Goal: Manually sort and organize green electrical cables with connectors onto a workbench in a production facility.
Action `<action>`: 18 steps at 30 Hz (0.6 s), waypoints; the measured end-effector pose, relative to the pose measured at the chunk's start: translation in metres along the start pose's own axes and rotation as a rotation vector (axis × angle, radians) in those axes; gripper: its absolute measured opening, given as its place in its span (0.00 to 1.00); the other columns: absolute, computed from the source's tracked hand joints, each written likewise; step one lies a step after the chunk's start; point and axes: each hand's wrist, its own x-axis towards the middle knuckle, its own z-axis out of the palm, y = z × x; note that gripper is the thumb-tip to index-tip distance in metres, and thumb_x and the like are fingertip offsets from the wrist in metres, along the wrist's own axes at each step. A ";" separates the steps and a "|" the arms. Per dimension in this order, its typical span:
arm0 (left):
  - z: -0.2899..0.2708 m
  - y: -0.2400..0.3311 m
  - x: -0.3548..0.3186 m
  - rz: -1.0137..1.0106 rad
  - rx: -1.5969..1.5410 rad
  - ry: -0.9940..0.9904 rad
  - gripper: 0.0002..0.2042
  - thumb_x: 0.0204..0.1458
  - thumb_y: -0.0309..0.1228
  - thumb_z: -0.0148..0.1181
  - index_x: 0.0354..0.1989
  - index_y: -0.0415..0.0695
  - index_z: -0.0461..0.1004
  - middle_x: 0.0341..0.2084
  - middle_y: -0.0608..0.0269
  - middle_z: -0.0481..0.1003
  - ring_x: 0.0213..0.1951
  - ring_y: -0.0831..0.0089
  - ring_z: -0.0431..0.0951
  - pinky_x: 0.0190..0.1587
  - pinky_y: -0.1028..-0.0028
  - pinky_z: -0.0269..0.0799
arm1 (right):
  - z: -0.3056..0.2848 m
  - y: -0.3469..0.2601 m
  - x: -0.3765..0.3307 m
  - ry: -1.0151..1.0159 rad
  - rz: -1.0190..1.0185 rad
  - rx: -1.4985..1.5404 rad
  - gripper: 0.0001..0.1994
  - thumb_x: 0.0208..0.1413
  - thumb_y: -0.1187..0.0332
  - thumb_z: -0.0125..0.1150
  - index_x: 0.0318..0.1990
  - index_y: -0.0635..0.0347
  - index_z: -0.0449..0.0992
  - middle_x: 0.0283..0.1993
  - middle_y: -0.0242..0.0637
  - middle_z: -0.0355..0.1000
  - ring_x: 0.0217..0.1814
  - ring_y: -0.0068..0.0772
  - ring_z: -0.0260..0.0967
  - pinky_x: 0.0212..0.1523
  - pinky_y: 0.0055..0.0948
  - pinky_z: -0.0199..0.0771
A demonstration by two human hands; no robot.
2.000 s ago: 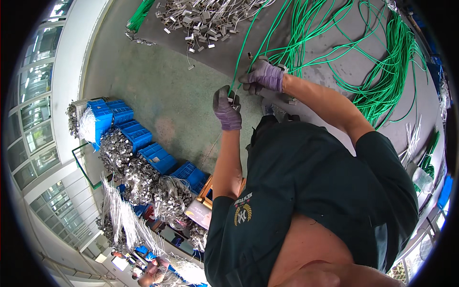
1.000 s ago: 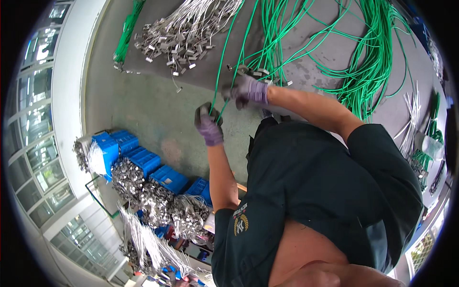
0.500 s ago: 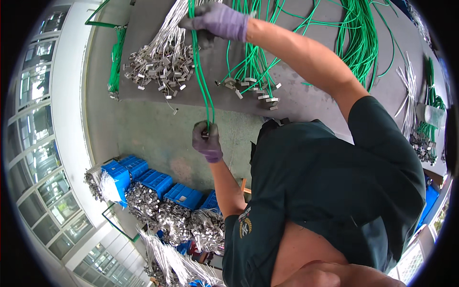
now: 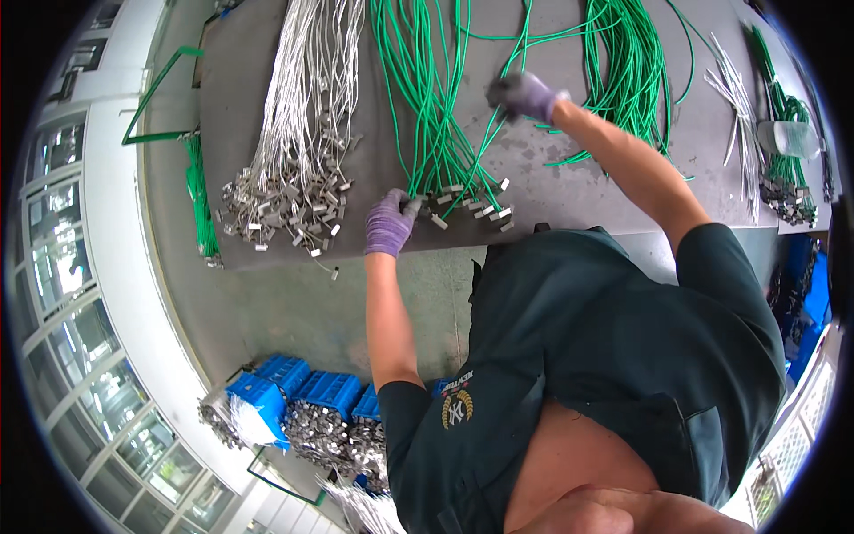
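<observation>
Both my hands wear purple gloves with dark fingers. My left hand (image 4: pixel 391 221) is at the table's front edge, its fingers closed around the lower ends of green cables (image 4: pixel 416 169) at the left side of their bundle. The cable ends inside that hand are hidden. Beside it, small silver metal connectors (image 4: pixel 485 212) tip the other cables of this bundle. My right hand (image 4: pixel 525 96) is over the table to the right of the bundle, close to a single green cable (image 4: pixel 495 129). Motion blurs its fingers, so their grip is unclear.
White cables (image 4: pixel 298 116) with metal ends lie left on the dark table (image 4: pixel 569 200). A thick green cable bundle (image 4: pixel 627 71) lies right, with white strips (image 4: pixel 738 116) beyond. Blue crates (image 4: pixel 327 392) and heaped metal-ended cables stand on the floor behind, lower left.
My left hand has moved forward from over the floor to the table edge, bringing green cables to the bundle. My right hand has left the white cables and moved right.
</observation>
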 end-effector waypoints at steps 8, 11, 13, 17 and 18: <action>0.002 0.024 0.107 -0.079 -0.008 0.096 0.32 0.41 0.52 0.64 0.45 0.36 0.68 0.35 0.47 0.75 0.36 0.53 0.75 0.42 0.63 0.69 | 0.068 0.064 -0.015 0.121 0.170 0.162 0.25 0.48 0.65 0.62 0.53 0.66 0.66 0.38 0.36 0.73 0.34 0.25 0.72 0.32 0.24 0.76; 0.029 0.021 0.140 -0.163 -0.393 0.044 0.32 0.39 0.52 0.66 0.43 0.34 0.71 0.35 0.47 0.76 0.40 0.60 0.76 0.47 0.65 0.67 | 0.104 0.065 0.005 0.087 0.109 0.386 0.27 0.42 0.62 0.69 0.49 0.65 0.69 0.38 0.34 0.73 0.36 0.23 0.70 0.35 0.25 0.72; 0.038 0.054 0.153 -0.197 -0.426 -0.112 0.29 0.35 0.49 0.70 0.36 0.34 0.74 0.32 0.50 0.77 0.38 0.67 0.76 0.44 0.66 0.68 | 0.115 0.056 0.012 0.072 0.021 0.401 0.29 0.40 0.63 0.70 0.51 0.66 0.68 0.41 0.37 0.73 0.40 0.26 0.69 0.41 0.28 0.72; 0.033 0.062 0.163 -0.288 -0.436 -0.262 0.29 0.30 0.45 0.74 0.34 0.34 0.73 0.31 0.49 0.77 0.37 0.63 0.77 0.42 0.66 0.70 | 0.134 0.050 0.027 0.076 -0.077 0.075 0.41 0.33 0.58 0.72 0.56 0.68 0.59 0.43 0.49 0.72 0.46 0.41 0.70 0.48 0.35 0.70; 0.034 0.061 0.165 -0.291 -0.431 -0.260 0.29 0.30 0.45 0.74 0.34 0.34 0.73 0.31 0.49 0.77 0.37 0.63 0.77 0.42 0.66 0.70 | 0.138 0.048 0.028 0.035 -0.107 -0.013 0.43 0.32 0.56 0.71 0.56 0.70 0.58 0.43 0.51 0.72 0.46 0.44 0.70 0.48 0.36 0.70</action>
